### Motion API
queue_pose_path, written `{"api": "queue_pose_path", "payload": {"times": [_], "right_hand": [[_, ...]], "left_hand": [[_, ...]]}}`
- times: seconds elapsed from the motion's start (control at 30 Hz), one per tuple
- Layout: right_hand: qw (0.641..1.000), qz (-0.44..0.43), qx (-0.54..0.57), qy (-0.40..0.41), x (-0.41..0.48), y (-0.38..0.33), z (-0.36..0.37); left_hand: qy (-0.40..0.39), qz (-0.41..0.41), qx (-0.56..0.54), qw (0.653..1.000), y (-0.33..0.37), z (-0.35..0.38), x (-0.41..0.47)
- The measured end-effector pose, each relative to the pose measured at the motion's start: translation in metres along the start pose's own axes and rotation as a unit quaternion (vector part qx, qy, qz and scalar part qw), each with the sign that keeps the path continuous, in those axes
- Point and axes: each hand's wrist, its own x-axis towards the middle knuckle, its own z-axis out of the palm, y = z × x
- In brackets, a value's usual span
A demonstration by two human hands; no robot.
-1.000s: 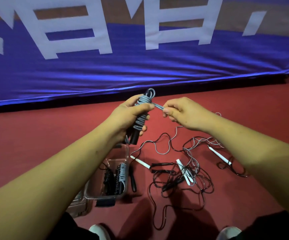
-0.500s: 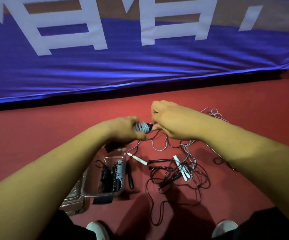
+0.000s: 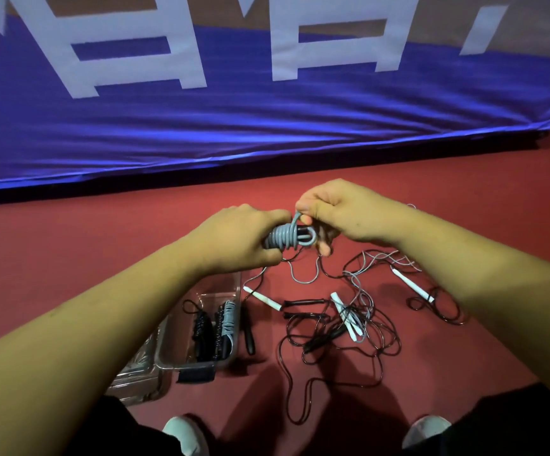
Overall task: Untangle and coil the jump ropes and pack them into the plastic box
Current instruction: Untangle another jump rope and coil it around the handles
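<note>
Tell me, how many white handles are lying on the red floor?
4 white handles: one just right of the plastic box, two crossed in the middle, and one farther right. Others may be hidden.

Left hand [image 3: 240, 238] hides most of the coiled rope [image 3: 283, 236]; forearm covers part of the plastic box [image 3: 194, 364].

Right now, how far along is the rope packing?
Done: coiled bundles lie in the plastic box. In hand: left hand grips a grey coil; right hand pinches its loose end. Left: a tangle of black and grey ropes with white handles on the floor.
</note>
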Motion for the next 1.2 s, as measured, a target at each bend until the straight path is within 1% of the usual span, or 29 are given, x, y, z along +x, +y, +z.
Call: {"api": "queue_pose_path", "payload": {"times": [0.1,0.17,0.2,0.23,0.3,0.33,0.37,0.43,0.57,0.67,0.73,0.8,0.87,0.93,1.03,1.13,1.2], "right_hand": [[0.999,-0.018,-0.048,0.014,0.001,0.0,0.0],[0.999,-0.017,-0.029,0.021,0.001,-0.001,0.001],[0.999,-0.015,0.001,0.03,0.001,-0.002,0.001],[0.998,-0.014,0.035,0.04,0.002,-0.003,0.003],[0.994,-0.012,0.087,0.067,0.004,-0.004,0.003],[0.991,-0.009,0.108,0.084,0.007,-0.003,0.003],[0.986,-0.001,0.132,0.105,0.008,-0.004,0.003],[0.972,0.023,0.192,0.133,0.01,-0.004,0.004],[0.944,0.048,0.305,0.114,0.009,-0.003,0.011],[0.927,0.05,0.342,0.149,0.008,-0.005,0.009],[0.917,0.023,0.368,0.154,0.005,-0.006,0.005],[0.906,-0.013,0.405,0.122,0.001,-0.008,0.0],[0.904,-0.044,0.416,0.091,-0.002,-0.009,-0.001],[0.902,-0.062,0.418,0.088,-0.002,-0.009,-0.002],[0.904,-0.065,0.411,0.098,-0.001,-0.009,-0.002],[0.91,-0.05,0.398,0.104,0.001,-0.009,0.0],[0.894,-0.025,0.432,0.116,0.002,-0.011,0.001]], "left_hand": [[-0.025,0.029,-0.086,0.996,-0.006,-0.003,-0.001],[-0.041,0.024,-0.185,0.982,-0.006,-0.004,-0.001],[-0.046,0.013,-0.254,0.966,-0.002,-0.007,-0.002],[-0.051,-0.004,-0.335,0.941,0.002,-0.008,-0.004],[-0.033,-0.048,-0.49,0.87,0.014,-0.01,-0.004],[-0.014,-0.071,-0.542,0.837,0.018,-0.01,-0.004],[0.008,-0.088,-0.569,0.818,0.021,-0.009,-0.002],[0.04,-0.096,-0.587,0.803,0.024,-0.007,0.0],[0.079,-0.103,-0.648,0.75,0.029,-0.005,0.003],[0.083,-0.122,-0.668,0.729,0.029,-0.008,0.003],[0.075,-0.129,-0.695,0.704,0.026,-0.01,0.002],[0.065,-0.126,-0.726,0.673,0.025,-0.012,0.001],[0.044,-0.114,-0.758,0.641,0.023,-0.013,0.001],[0.015,-0.105,-0.782,0.615,0.021,-0.013,0.002],[-0.026,-0.11,-0.8,0.589,0.021,-0.011,0.002],[-0.045,-0.122,-0.818,0.56,0.023,-0.011,0.001],[-0.054,-0.125,-0.819,0.558,0.022,-0.012,0.001]]}}
